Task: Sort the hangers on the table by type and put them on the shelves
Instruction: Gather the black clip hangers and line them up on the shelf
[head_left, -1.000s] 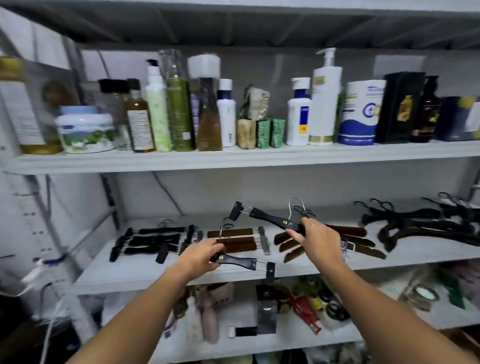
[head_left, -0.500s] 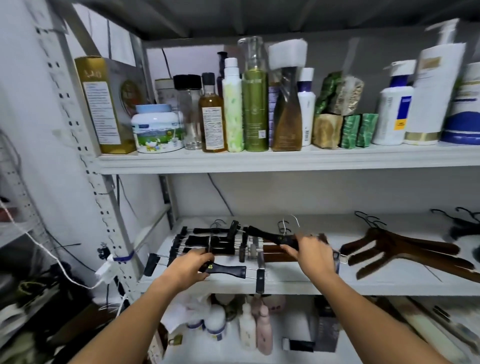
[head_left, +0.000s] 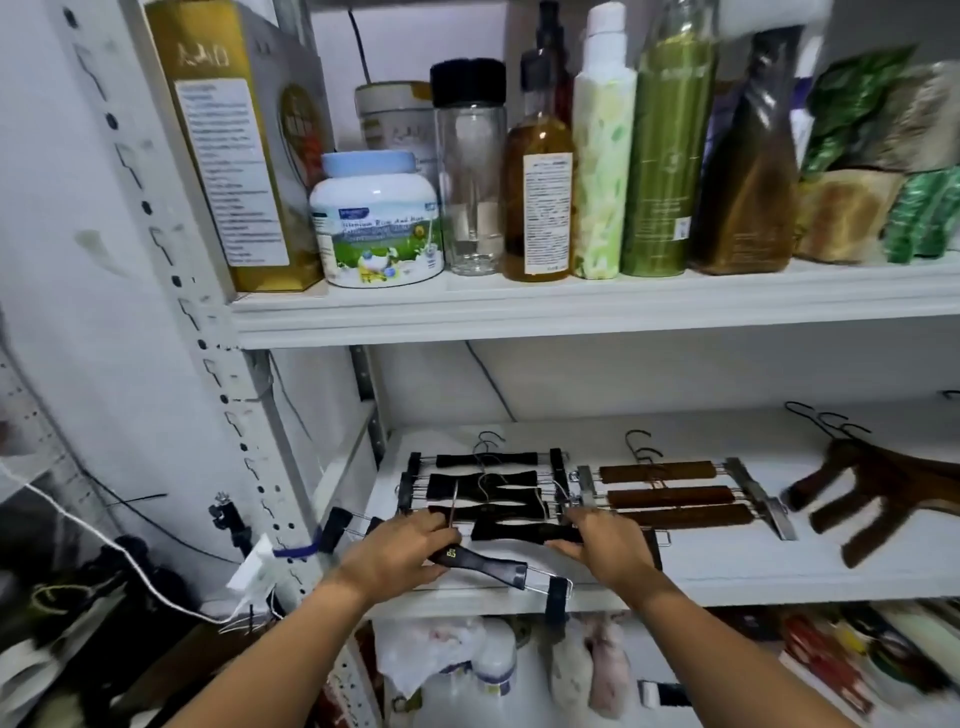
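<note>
On the middle shelf (head_left: 727, 571) lies a row of black clip hangers (head_left: 488, 480) at the left, with three brown clip hangers (head_left: 670, 496) beside it. My left hand (head_left: 400, 551) grips a black clip hanger (head_left: 485, 564) at the shelf's front edge, one clip hanging over the edge. My right hand (head_left: 608, 545) holds a second black clip hanger (head_left: 519, 531), which lies flat at the front of the black row. Brown wooden coat hangers (head_left: 883, 488) lie further right.
The upper shelf (head_left: 571, 306) carries bottles, a white jar (head_left: 376, 228) and a gold box (head_left: 234, 145). A perforated white upright (head_left: 208, 364) stands at the left, with cables beyond it. Bags and bottles fill the lower shelf (head_left: 519, 675).
Both hands have come down and leftward with their black clip hangers. The right-hand hanger, raised a second ago, now rests at the front of the black row. The camera has closed in and turned left.
</note>
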